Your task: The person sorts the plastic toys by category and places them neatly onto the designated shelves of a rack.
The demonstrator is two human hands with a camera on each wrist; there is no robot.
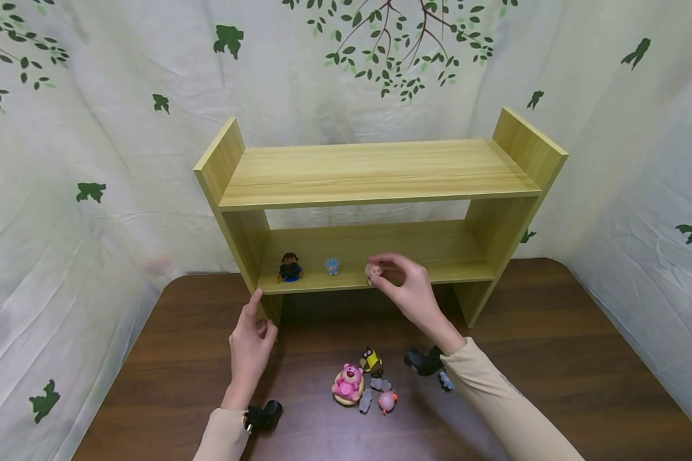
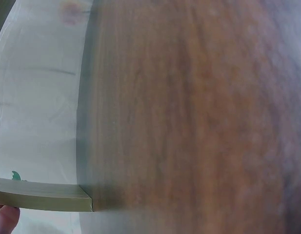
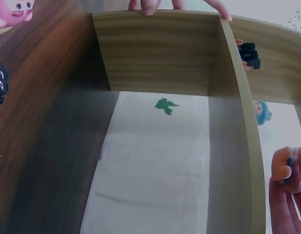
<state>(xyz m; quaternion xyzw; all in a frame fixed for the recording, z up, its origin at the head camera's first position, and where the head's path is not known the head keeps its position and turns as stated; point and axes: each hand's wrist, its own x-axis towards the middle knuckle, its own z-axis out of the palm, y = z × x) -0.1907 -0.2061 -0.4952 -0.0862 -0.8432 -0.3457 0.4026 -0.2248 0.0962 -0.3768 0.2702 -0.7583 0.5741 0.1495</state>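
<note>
My right hand (image 1: 406,288) pinches a small pale figurine (image 1: 373,271) between thumb and fingers, at the front of the middle shelf (image 1: 346,246). In the right wrist view, fingers (image 3: 282,195) cover part of it. My left hand (image 1: 250,339) has its index finger stretched up to the front left edge of the wooden shelf unit; its fingertips (image 3: 149,6) rest along the side panel's edge in the right wrist view. To the left on that shelf stand a dark-haired figurine (image 1: 290,267) in black and blue and a small light-blue figurine (image 1: 332,266).
On the brown table (image 1: 167,371) before the shelf unit lie a pink bear figurine (image 1: 348,384), a yellow-and-black figurine (image 1: 371,362), grey pieces (image 1: 380,385) and a round pink figurine (image 1: 387,401). A blue figurine (image 1: 445,381) lies beside my right sleeve. The top board (image 1: 375,169) overhangs the middle shelf.
</note>
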